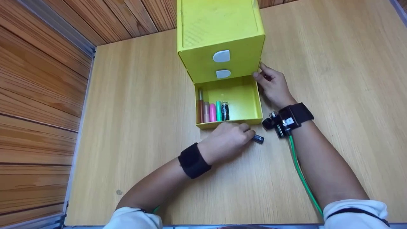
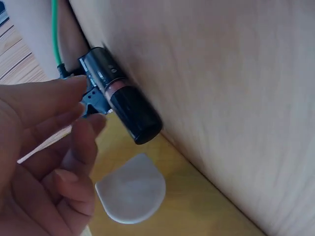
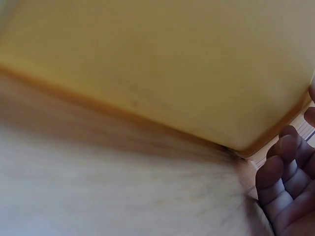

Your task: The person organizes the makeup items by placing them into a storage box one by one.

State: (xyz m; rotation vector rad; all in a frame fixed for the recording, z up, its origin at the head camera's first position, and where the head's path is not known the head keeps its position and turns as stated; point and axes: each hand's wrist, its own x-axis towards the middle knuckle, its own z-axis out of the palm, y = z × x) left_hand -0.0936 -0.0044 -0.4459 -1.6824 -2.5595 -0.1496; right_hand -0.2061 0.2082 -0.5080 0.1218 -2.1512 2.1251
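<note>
A black lipstick-like tube (image 1: 258,139) with a pinkish band lies on the table before the pulled-out yellow drawer (image 1: 243,98). My left hand (image 1: 227,140) is beside it, thumb and fingers bent with a gap between them. In the left wrist view the tube (image 2: 123,98) shows just past the fingertips (image 2: 74,86). At the right side of the yellow box (image 1: 219,63), my right hand (image 1: 276,87) has its thumb by the front corner. The right wrist view shows loosely bent fingers (image 3: 270,172) near the box's lower edge.
Inside the drawer, several tubes stand along its left part, among them a pink tube (image 1: 212,112), a green tube (image 1: 218,111) and a dark tube (image 1: 225,111). White half-round tabs (image 1: 221,56) are on the box front. A green cable (image 1: 299,168) runs along the right forearm.
</note>
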